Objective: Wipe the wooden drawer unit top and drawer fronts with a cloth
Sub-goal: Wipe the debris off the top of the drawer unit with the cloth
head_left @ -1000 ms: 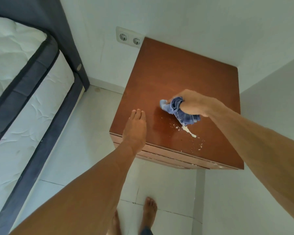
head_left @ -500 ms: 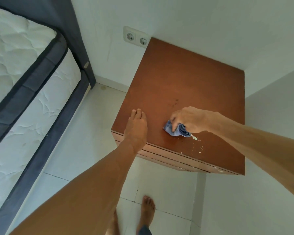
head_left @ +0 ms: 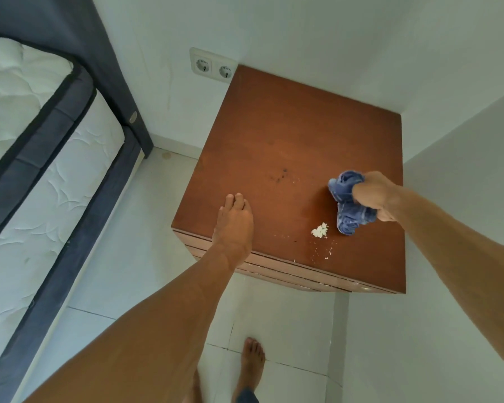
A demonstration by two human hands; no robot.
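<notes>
**Q:** How many hands are showing, and what is each one doing?

**A:** Two. Taking the drawer unit top (head_left: 288, 135) as a clock face with twelve at the back wall, the left hand (head_left: 233, 225) is lying palm down at about eight o'clock. Its fingers are straight and together, and it is holding nothing. The right hand (head_left: 376, 199) is working at about four o'clock, with its fingers curling tightly round one bunched blue cloth (head_left: 346, 202).

**Q:** Is the cloth touching the wood?

**A:** Its lower folds are hanging at the surface, but whether they are touching it cannot be told.

**Q:** What is lying on the top?

**A:** One white clump (head_left: 320, 230) is sitting at five o'clock, just beside the cloth at the cloth's eight o'clock. Many small white crumbs (head_left: 328, 251) are trailing from it toward the front edge. One cluster of dark marks (head_left: 281, 174) is showing near the centre.

**Q:** And the drawer fronts?

**A:** The drawer fronts (head_left: 274, 267) are appearing edge-on under the front rim, so they cannot be counted.

**Q:** What is surrounding the unit?

**A:** One double wall socket (head_left: 213, 66) with two outlets is sitting at eleven o'clock. One bed (head_left: 26, 141) is standing at nine o'clock. One bare foot (head_left: 252, 362) is standing on the floor (head_left: 122, 228) at six o'clock, and a second foot is hiding mostly behind the left forearm.
</notes>
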